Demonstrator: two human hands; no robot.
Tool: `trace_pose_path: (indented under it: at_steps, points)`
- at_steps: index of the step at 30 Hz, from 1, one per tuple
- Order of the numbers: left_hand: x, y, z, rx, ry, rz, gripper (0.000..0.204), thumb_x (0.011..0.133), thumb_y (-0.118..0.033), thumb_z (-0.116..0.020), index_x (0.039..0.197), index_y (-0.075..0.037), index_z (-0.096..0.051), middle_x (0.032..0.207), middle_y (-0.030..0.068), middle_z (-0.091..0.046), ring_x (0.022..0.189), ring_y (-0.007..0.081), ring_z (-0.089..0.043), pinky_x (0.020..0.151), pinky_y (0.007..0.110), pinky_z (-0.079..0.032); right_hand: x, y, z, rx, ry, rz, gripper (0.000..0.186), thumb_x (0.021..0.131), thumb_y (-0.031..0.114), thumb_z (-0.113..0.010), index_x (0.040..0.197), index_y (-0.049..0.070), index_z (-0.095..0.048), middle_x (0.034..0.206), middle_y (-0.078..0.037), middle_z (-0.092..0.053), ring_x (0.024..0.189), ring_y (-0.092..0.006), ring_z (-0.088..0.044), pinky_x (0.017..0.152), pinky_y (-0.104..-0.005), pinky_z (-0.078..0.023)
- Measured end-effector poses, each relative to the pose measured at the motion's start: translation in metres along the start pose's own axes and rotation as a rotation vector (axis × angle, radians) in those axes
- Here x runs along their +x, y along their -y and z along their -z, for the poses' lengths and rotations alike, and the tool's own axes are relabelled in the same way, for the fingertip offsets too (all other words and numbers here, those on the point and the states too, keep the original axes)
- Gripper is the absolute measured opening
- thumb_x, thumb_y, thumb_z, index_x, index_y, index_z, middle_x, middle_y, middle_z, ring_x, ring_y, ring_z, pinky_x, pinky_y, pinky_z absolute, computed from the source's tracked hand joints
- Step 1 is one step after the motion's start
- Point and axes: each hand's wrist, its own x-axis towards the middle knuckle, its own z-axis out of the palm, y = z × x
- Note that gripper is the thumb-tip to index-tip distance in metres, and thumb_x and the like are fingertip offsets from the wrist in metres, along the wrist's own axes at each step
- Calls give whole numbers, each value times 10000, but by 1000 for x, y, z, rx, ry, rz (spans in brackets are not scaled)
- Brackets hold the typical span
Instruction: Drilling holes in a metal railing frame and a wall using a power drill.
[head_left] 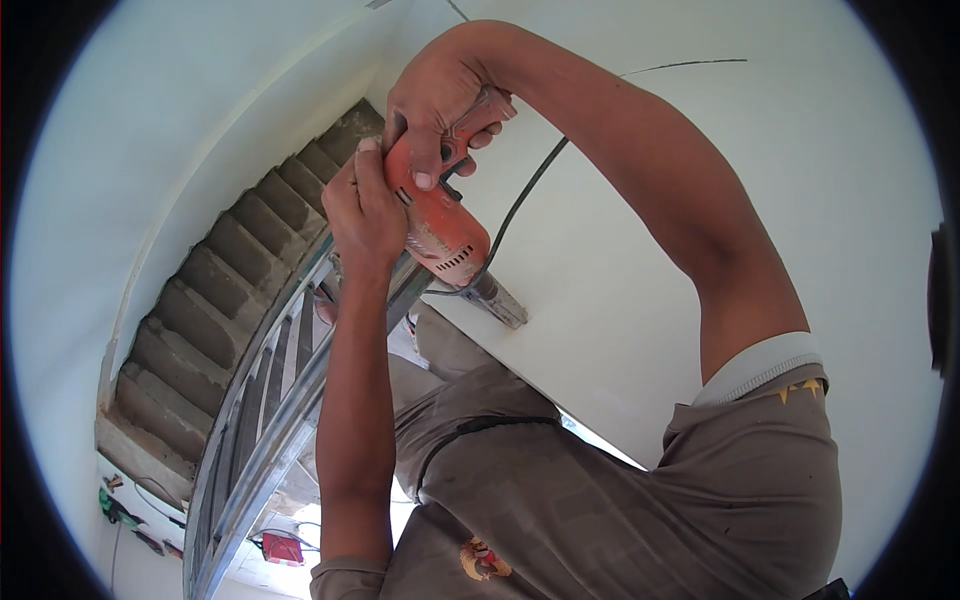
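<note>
A dusty orange-red corded power drill (440, 225) is held up in front of me, its vented end pointing down. My right hand (432, 110) reaches over from above and is wrapped round its handle and upper body, with the thumb lying along the side. My left hand (368, 205) closes against the drill's other side near its upper end, thumb pointing up. The drill's front end is hidden behind my hands, so I cannot see a bit or what it touches. A black cord (525, 195) curves behind the drill.
Just beyond my left forearm runs a metal stair railing (275, 445). Bare concrete steps (205, 315) descend on the left beside a white wall (150, 120). Far below lie a red box (282, 548) with wires and a green tool (118, 508). A pale wall (620, 270) stands at right.
</note>
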Motion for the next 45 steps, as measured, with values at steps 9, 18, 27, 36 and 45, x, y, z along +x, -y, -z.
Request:
trace_pose_path:
  at_steps: [9, 18, 27, 36, 45]
  points:
    - [1, -6, -2, 19, 41, 38, 442, 1116, -243, -477, 813, 66, -569, 673, 53, -487, 682, 135, -403, 644, 352, -379, -5, -7, -1, 67, 4, 39, 544, 767, 346, -894, 1227, 107, -729, 811, -116, -695, 536, -188, -550, 461, -354, -444]
    - [5, -1, -5, 9, 18, -15, 431, 1100, -213, -485, 801, 87, -566, 634, 188, -490, 603, 214, -393, 591, 426, -382, -6, -8, 2, 55, -7, 24, 546, 769, 374, -898, 1220, 116, -732, 805, -115, -690, 541, -184, -552, 477, -355, -458]
    - [1, 7, 1, 9, 31, 41, 425, 1117, -243, -466, 873, 72, -614, 718, 82, -543, 707, 149, -429, 678, 348, -409, 7, -3, 3, 15, 16, 20, 535, 783, 371, -888, 1231, 125, -731, 805, -113, -688, 545, -183, -548, 485, -363, -452]
    - [1, 11, -4, 2, -38, -34, 444, 1099, -225, -493, 806, 97, -575, 644, 219, -514, 600, 239, -406, 598, 435, -394, 2, -1, 0, 25, -7, -20, 549, 778, 359, -893, 1250, 137, -722, 829, -111, -697, 554, -176, -540, 480, -354, -441]
    - [-5, 12, -3, -40, -84, -24, 404, 1092, -199, -487, 833, 87, -607, 687, 281, -563, 580, 367, -458, 596, 462, -406, 4, 5, 0, -7, 2, -31, 525, 791, 324, -880, 1246, 117, -720, 825, -117, -703, 564, -178, -564, 467, -340, -442]
